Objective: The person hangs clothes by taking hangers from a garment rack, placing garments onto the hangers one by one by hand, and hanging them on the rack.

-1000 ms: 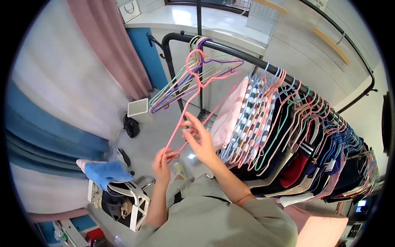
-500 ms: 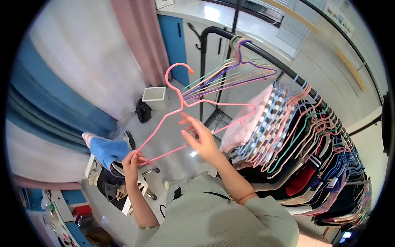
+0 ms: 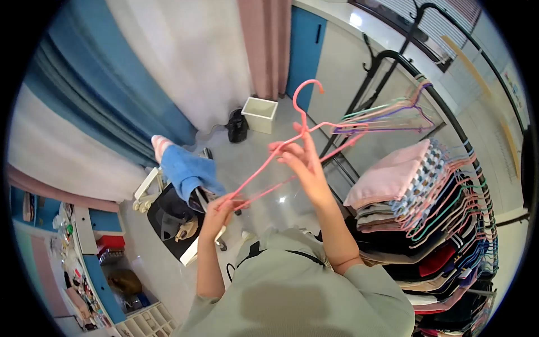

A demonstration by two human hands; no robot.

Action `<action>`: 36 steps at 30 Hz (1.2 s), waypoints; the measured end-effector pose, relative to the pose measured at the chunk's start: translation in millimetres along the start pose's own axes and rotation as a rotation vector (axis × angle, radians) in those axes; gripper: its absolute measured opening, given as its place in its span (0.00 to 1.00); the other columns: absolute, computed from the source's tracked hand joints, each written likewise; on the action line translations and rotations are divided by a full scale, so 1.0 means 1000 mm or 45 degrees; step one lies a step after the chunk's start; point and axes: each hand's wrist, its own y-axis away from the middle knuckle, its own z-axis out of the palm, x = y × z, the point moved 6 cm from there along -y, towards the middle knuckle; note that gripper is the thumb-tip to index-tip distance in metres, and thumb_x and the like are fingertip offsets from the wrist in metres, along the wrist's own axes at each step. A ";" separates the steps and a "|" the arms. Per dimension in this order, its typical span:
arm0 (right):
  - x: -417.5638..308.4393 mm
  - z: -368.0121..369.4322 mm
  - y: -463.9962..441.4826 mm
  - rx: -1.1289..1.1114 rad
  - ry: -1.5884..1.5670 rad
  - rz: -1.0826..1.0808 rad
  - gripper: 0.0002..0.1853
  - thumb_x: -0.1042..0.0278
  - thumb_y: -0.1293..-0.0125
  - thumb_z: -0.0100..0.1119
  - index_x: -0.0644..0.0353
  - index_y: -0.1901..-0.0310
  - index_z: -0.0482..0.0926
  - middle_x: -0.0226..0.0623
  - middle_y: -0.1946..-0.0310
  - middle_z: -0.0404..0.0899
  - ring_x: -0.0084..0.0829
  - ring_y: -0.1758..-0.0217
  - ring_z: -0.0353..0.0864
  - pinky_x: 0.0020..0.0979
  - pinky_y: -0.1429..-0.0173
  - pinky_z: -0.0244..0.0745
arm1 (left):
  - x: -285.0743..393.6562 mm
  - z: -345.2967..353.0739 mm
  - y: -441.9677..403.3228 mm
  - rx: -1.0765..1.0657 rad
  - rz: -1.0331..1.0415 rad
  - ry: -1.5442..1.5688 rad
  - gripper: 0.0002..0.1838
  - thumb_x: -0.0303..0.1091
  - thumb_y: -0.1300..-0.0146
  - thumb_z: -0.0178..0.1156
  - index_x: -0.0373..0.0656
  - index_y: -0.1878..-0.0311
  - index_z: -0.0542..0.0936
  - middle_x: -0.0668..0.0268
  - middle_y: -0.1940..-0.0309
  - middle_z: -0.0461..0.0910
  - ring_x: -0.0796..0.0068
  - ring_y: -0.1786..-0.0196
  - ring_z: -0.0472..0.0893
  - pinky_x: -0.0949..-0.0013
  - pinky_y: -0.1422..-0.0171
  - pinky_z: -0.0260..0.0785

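The black rack [image 3: 460,130] on my right carries a bunch of bare hangers [image 3: 387,131] and a packed row of clothes [image 3: 387,174]. On the floor [image 3: 247,168] around me stand a white bin [image 3: 259,124], a black bag [image 3: 237,128] and a chair [image 3: 192,254].

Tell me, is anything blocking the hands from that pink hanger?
Nothing visible stands between them: the left hand grips one lower corner of the pink hanger, and the right hand has its fingers up near the neck.
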 end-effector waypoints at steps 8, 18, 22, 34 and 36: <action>0.038 0.058 -0.020 0.166 -0.088 0.090 0.32 0.68 0.37 0.48 0.60 0.33 0.48 0.40 0.59 0.72 0.30 0.55 0.75 0.35 0.46 0.70 | -0.015 -0.021 0.015 -0.458 -0.186 -0.135 0.26 0.46 0.28 0.32 0.36 0.41 0.69 0.67 0.75 0.76 0.69 0.51 0.77 0.66 0.43 0.64; 0.111 0.104 -0.016 0.295 0.011 0.235 0.18 0.69 0.37 0.48 0.62 0.45 0.67 0.21 0.76 0.57 0.14 0.76 0.55 0.19 0.71 0.51 | -0.065 -0.162 0.006 0.284 0.062 -0.248 0.12 0.30 0.36 0.50 0.38 0.52 0.75 0.62 0.59 0.76 0.71 0.55 0.75 0.73 0.50 0.65; 0.135 0.110 -0.011 0.321 0.195 0.338 0.10 0.68 0.36 0.49 0.62 0.56 0.75 0.17 0.76 0.59 0.11 0.78 0.52 0.17 0.73 0.48 | -0.074 -0.211 0.005 0.630 0.129 -0.599 0.19 0.28 0.43 0.55 0.42 0.46 0.70 0.59 0.55 0.73 0.66 0.52 0.74 0.69 0.51 0.67; 0.165 0.126 -0.003 0.153 0.538 0.421 0.10 0.66 0.35 0.50 0.64 0.63 0.78 0.23 0.69 0.70 0.16 0.68 0.61 0.21 0.63 0.58 | -0.179 -0.303 -0.030 1.036 -0.320 -0.629 0.29 0.32 0.43 0.53 0.47 0.36 0.61 0.65 0.77 0.77 0.64 0.74 0.78 0.64 0.66 0.71; 0.169 0.130 0.000 0.140 0.509 0.400 0.11 0.65 0.34 0.50 0.63 0.63 0.78 0.22 0.70 0.70 0.16 0.69 0.61 0.21 0.63 0.58 | -0.210 -0.311 -0.031 1.112 -0.285 0.175 0.26 0.34 0.40 0.52 0.44 0.37 0.62 0.66 0.75 0.77 0.67 0.74 0.78 0.65 0.66 0.71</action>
